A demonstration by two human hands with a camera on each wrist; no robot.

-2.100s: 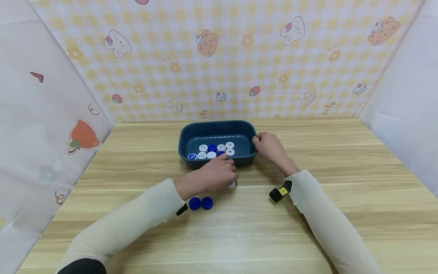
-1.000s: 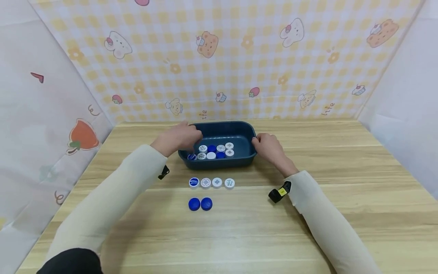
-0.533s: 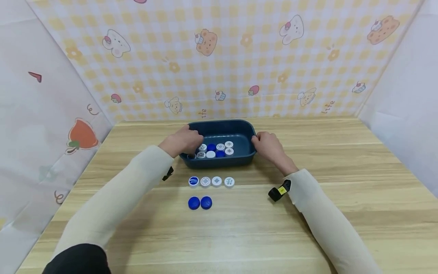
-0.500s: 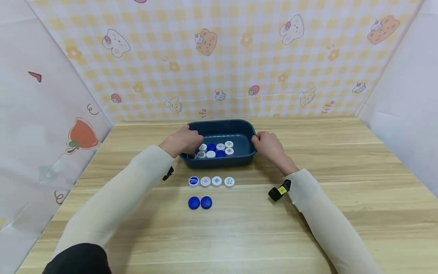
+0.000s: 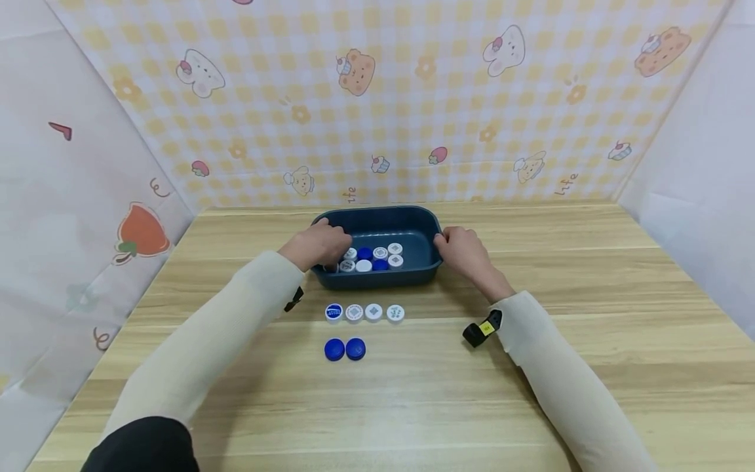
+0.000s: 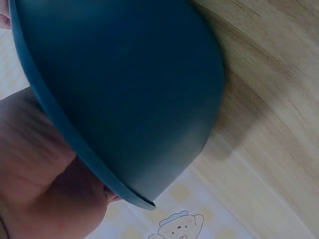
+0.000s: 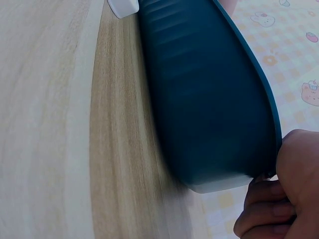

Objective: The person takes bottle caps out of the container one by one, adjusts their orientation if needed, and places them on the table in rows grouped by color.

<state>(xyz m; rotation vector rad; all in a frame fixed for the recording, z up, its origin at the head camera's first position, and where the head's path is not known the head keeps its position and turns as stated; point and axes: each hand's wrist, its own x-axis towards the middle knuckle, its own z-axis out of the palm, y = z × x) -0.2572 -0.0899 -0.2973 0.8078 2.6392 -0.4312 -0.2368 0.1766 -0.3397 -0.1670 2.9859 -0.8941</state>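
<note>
A dark teal plastic basin (image 5: 413, 278) stands near the back of the table, with several white and blue bottle caps (image 5: 364, 265) inside along its front. My left hand (image 5: 318, 244) reaches over its left end, fingers bent down beside the front-left cap. Its fingertips are hidden, so I cannot tell whether they pinch that cap. My right hand (image 5: 466, 252) grips the rim at the right end, thumb and curled fingers round it, as the right wrist view also shows. In the left wrist view the basin's outer wall (image 6: 139, 89) hides the left fingertips.
In front of the basin, a row of white-sided caps (image 5: 373, 312) lies on the wooden table (image 5: 436, 406). Nearer still are two blue caps (image 5: 345, 349) side by side. A yellow checked backdrop (image 5: 389, 118) rises behind the table, with white sheets on both sides.
My left hand has left a cap at the right end of the row and moved up and left into the basin. The right hand has stayed at the rim.
</note>
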